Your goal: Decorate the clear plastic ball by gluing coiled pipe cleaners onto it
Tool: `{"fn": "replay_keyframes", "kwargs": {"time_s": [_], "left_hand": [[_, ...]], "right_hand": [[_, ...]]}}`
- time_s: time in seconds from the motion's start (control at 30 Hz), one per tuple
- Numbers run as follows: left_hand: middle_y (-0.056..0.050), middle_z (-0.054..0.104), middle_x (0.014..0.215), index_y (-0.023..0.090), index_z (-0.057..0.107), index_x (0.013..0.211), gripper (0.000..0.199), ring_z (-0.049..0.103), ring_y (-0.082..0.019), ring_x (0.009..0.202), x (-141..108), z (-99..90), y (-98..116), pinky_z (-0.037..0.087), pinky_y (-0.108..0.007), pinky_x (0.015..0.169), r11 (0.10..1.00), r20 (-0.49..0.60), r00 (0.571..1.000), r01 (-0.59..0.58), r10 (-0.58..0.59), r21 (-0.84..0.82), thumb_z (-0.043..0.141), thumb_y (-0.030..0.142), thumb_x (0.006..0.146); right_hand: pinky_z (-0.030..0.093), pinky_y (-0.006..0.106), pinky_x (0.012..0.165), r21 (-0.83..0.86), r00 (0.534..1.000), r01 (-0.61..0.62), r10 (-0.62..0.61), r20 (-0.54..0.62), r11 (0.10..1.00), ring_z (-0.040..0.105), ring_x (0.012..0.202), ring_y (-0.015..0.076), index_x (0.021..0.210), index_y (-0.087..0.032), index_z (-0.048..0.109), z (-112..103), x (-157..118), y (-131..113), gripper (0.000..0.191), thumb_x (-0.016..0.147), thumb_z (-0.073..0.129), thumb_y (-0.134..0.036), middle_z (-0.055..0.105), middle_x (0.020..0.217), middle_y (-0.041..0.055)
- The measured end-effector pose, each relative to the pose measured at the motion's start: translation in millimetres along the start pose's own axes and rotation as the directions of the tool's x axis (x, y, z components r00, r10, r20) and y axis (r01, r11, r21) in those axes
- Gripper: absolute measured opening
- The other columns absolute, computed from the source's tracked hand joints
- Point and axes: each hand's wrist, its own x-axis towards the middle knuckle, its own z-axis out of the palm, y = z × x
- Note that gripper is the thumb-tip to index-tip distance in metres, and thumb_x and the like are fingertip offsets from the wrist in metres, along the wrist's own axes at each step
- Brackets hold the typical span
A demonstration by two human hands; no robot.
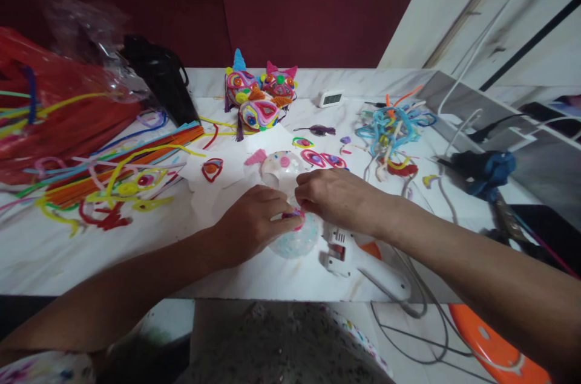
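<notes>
In front of me on the table lies a translucent ball (295,243) with coloured specks. My left hand (261,221) is closed at its top, thumb and fingers pinching a pink and purple pipe-cleaner piece (297,219) against it. Just above, my right hand (327,195) is closed in a pinch; whatever its fingertips hold is hidden. Behind the hands sits a second speckled ball (282,161) with a pink coil on it, beside a pink pipe-cleaner cone (255,157). A white glue gun (365,264) lies below my right forearm.
Pipe-cleaner eyes (313,158) and a red-rimmed eye (212,170) lie nearby. Decorated balls (258,113) and a small digital clock (331,98) stand behind. Loose pipe cleaners (131,172), a black bottle (158,78) and a red bag (86,130) fill the left. Cables trail at right.
</notes>
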Motion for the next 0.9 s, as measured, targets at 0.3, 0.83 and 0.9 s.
{"fn": "replay_keyframes", "kwargs": {"time_s": [0.3, 0.83, 0.9], "left_hand": [[-0.002, 0.090, 0.099, 0.019, 0.082, 0.107, 0.030, 0.084, -0.019, 0.090, 0.6, 1.9, -0.6, 0.067, -0.036, 0.083, 0.999, -0.006, 1.000, -0.023, 0.024, 0.023, 0.055, 0.015, 0.118], [0.000, 0.088, 0.100, 0.020, 0.079, 0.110, 0.024, 0.082, -0.017, 0.098, -3.9, 3.6, 0.5, 0.065, -0.034, 0.088, 0.999, 0.007, 1.000, -0.010, 0.010, 0.044, 0.058, 0.017, 0.118], [0.000, 0.088, 0.102, 0.021, 0.080, 0.110, 0.024, 0.082, -0.017, 0.099, -3.3, 3.0, 0.8, 0.065, -0.034, 0.090, 0.999, 0.011, 1.000, -0.010, 0.010, 0.044, 0.058, 0.017, 0.119]], "right_hand": [[0.034, 0.032, 0.062, -0.071, 0.997, 0.049, -0.045, 0.064, 0.996, 0.079, 0.096, 0.0226, 0.101, -0.017, 0.089, -3.3, 12.5, -5.5, 0.024, 0.105, 0.070, -0.002, 0.087, 0.111, 0.0115], [0.052, 0.030, 0.086, -0.007, 0.988, 0.099, -0.098, 0.123, 0.995, 0.081, 0.107, 0.0248, 0.102, -0.014, 0.086, -13.1, 17.4, 3.3, 0.023, 0.107, 0.066, -0.002, 0.087, 0.108, 0.0141], [0.052, 0.031, 0.089, 0.004, 0.985, 0.115, -0.114, 0.133, 0.993, 0.081, 0.112, 0.0265, 0.104, -0.012, 0.086, -13.3, 19.5, 2.1, 0.025, 0.108, 0.063, -0.002, 0.087, 0.111, 0.0166]]}}
